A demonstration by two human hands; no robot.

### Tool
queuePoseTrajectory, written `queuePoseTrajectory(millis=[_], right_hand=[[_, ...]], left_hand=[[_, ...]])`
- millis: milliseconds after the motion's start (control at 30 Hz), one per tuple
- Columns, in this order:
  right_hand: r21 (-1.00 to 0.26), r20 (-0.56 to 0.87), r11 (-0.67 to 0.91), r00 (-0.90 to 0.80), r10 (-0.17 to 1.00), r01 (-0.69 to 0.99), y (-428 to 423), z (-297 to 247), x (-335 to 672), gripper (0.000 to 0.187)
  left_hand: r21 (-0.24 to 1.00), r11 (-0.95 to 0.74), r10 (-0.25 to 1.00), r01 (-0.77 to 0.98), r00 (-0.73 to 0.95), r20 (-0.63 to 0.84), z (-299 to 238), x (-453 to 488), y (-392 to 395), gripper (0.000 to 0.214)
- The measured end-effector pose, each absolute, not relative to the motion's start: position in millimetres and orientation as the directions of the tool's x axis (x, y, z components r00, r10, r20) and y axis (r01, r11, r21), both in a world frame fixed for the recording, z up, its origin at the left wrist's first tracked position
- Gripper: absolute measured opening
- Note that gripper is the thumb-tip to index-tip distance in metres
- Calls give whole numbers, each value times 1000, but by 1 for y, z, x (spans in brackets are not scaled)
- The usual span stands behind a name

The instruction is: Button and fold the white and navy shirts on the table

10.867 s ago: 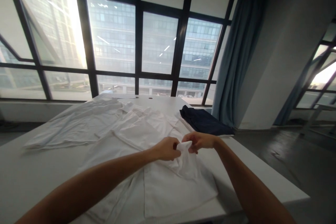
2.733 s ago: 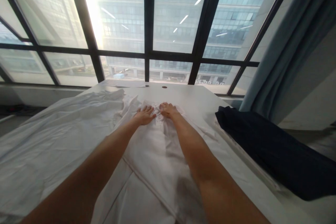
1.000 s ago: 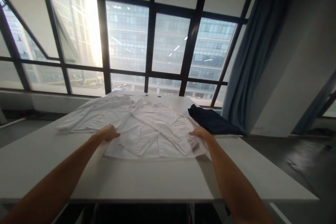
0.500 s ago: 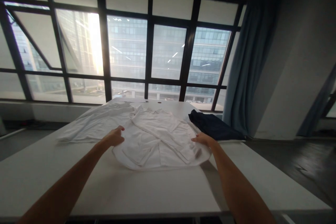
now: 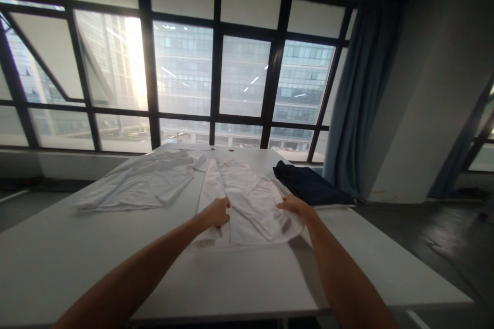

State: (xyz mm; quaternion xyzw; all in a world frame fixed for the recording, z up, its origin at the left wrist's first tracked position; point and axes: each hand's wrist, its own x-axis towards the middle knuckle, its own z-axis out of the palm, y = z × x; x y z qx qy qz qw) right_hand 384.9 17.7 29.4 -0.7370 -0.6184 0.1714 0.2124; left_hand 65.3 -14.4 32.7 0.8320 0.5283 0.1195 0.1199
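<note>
A white shirt (image 5: 250,200) lies on the white table (image 5: 154,262) in front of me, its left side turned inward over the middle. My left hand (image 5: 216,213) is closed on the turned-in side of the shirt, near its lower middle. On the opposite side, my right hand (image 5: 292,204) pinches the shirt's right edge, with the cloth bulging slightly beside the fingers. The lower hem is spread toward me, partly hidden by my left hand.
Left of the shirt lies a second white shirt (image 5: 139,185), loosely spread. Folded dark navy cloth (image 5: 312,185) sits at the table's right edge. Behind the table are windows (image 5: 183,72) and a blue curtain (image 5: 355,108).
My left hand has moved right, carrying the shirt's left side inward over the middle. My right hand stays at the right edge. The view has shifted slightly.
</note>
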Motion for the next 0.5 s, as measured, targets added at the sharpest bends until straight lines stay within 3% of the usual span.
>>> queuePoseTrajectory(millis=[100, 200, 267, 367, 433, 500], right_hand=[[-572, -97, -174, 144, 985, 802, 15, 34, 383, 20], [-601, -83, -165, 145, 986, 782, 13, 38, 382, 22], [-621, -85, -159, 136, 987, 767, 11, 41, 381, 21], [-699, -142, -165, 92, 986, 696, 8, 47, 380, 22], [-769, -193, -183, 51, 980, 612, 5, 51, 377, 26], [-828, -205, -182, 16, 979, 530, 3, 55, 371, 31]], left_hand=[[414, -367, 922, 833, 386, 41, 35, 68, -17, 38], [538, -357, 876, 763, 474, -92, 39, 62, -17, 31], [555, -410, 857, 724, 514, -38, 40, 52, -13, 31], [379, -567, 820, 731, 543, 181, 31, 31, -6, 42], [255, -631, 775, 732, 612, 160, 16, 18, -5, 52], [206, -659, 747, 724, 662, 64, 2, 11, -6, 59]])
